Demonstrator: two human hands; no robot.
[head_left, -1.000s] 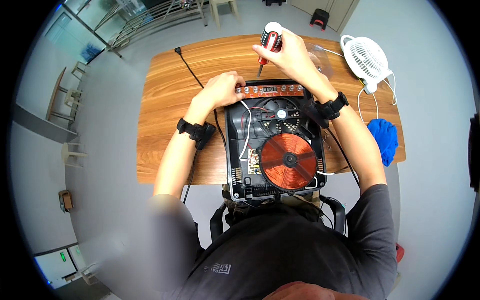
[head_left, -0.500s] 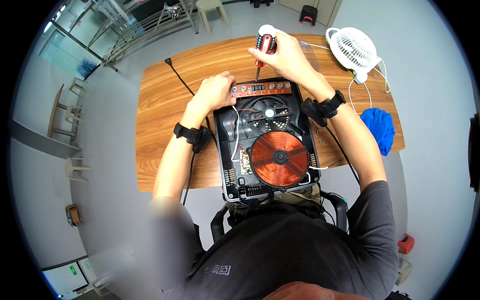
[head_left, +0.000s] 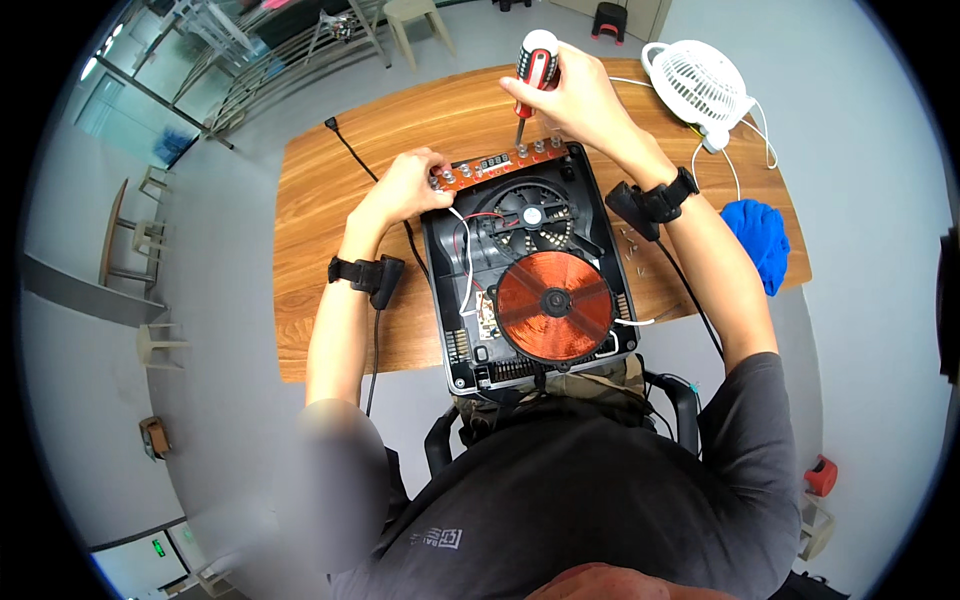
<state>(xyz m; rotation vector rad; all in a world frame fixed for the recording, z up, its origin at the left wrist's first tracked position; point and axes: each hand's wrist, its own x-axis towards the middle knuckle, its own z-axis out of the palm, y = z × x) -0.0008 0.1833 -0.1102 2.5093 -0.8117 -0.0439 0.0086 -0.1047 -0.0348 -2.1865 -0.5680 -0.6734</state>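
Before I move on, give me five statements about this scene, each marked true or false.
1. The right hand holds a screwdriver. True.
2. The left hand holds pliers. False: its fingers are on the left end of the red circuit strip.
3. The copper coil is nearer the person than the black fan. True.
4. The blue cloth lies left of the open housing. False: it lies to the right.
5. A white fan sits beyond the blue cloth. True.

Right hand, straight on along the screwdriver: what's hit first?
Probably the red board, just right of its display; the screwdriver tip looks close, but depth is unclear.
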